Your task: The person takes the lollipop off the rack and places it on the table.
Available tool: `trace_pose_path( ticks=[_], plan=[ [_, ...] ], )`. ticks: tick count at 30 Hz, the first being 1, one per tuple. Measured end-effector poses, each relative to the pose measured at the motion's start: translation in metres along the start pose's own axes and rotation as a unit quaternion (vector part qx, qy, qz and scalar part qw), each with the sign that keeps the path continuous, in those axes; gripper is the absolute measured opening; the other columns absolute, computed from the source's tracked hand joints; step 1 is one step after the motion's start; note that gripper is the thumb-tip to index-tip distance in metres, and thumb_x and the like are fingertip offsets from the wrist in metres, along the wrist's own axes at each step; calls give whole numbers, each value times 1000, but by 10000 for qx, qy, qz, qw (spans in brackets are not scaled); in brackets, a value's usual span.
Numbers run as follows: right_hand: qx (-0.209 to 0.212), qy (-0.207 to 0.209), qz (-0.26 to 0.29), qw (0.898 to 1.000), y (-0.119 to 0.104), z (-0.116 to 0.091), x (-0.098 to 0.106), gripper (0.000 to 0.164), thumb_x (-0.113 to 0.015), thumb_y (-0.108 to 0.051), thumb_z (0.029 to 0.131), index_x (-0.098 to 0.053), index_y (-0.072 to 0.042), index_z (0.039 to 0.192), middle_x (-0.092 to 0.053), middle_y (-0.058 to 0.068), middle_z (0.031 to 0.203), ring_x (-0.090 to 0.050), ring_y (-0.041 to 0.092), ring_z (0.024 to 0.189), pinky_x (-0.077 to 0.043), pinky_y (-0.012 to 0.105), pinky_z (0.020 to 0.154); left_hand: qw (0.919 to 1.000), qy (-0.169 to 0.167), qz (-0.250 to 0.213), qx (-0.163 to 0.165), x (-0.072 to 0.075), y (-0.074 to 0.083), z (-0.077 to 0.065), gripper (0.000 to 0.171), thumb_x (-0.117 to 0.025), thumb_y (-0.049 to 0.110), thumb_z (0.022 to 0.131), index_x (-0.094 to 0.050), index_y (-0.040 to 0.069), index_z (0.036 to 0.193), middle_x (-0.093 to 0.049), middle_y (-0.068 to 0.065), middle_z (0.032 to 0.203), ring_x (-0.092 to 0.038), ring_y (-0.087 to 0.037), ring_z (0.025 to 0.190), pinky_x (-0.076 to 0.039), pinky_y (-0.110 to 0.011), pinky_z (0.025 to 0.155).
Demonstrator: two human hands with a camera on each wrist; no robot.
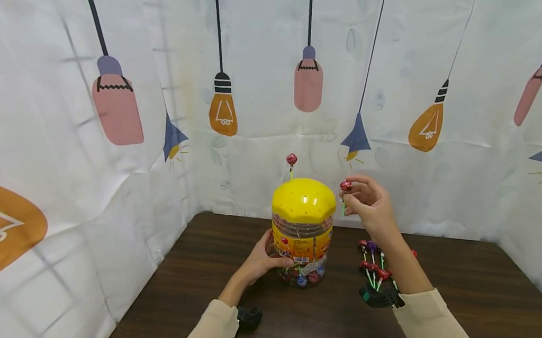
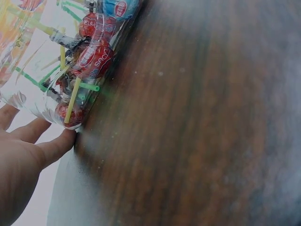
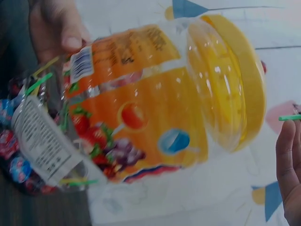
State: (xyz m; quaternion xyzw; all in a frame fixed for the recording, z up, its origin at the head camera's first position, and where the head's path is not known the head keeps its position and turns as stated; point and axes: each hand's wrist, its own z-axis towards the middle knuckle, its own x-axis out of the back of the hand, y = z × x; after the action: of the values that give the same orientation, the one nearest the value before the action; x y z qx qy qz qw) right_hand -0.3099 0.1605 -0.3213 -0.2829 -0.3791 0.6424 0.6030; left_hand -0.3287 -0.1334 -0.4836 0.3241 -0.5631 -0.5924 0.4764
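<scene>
A clear plastic candy jar [image 1: 301, 240] with a yellow lid [image 1: 304, 199] and an orange label stands upright on the table. My left hand [image 1: 263, 259] grips its left side low down, the thumb across the front. Through the wall in the left wrist view, wrapped lollipops [image 2: 96, 59] lie at the bottom. One red lollipop [image 1: 292, 160] sticks up at the back edge of the lid; where its stick ends is hidden. Right of the lid, my right hand [image 1: 369, 204] pinches a red-wrapped lollipop [image 1: 346, 186], its green stick pointing down, apart from the jar.
Several loose lollipops [image 1: 374, 267] with red and purple wrappers lie on the dark wooden table [image 1: 325, 327], partly behind my right forearm. A white cloth [image 1: 264, 136] printed with lamps hangs behind and to the left of the table.
</scene>
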Motion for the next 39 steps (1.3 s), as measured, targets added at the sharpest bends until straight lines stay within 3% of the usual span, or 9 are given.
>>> trace_pose_path(
  ticks=[13, 21, 39],
  plan=[
    [-236, 134, -314, 9991, 22, -31, 27, 33, -66, -6, 99, -61, -10, 131, -72, -4, 102, -69, 12, 84, -63, 28, 65, 10000, 8, 54, -64, 0, -2, 0, 93, -83, 28, 88, -25, 22, 161, -40, -6, 162, -42, -37, 147, -41, -60, 116],
    [-671, 245, -456, 9964, 35, -55, 46, 38, -67, -11, 100, -58, -12, 136, -71, -6, 105, -70, 10, 89, -63, 29, 69, 10000, -20, -62, 28, -2, -1, 0, 97, -83, 30, 87, -22, 22, 163, -38, -8, 163, -42, -37, 146, -44, -58, 114],
    [-990, 653, -366, 9923, 76, -104, 101, 35, -66, -6, 99, -60, -12, 133, -71, -8, 99, -70, 5, 87, -62, 29, 63, 10000, 3, -26, 14, 0, 0, 1, 97, -84, 31, 87, -23, 21, 162, -38, -8, 163, -40, -38, 148, -42, -60, 115]
  ],
)
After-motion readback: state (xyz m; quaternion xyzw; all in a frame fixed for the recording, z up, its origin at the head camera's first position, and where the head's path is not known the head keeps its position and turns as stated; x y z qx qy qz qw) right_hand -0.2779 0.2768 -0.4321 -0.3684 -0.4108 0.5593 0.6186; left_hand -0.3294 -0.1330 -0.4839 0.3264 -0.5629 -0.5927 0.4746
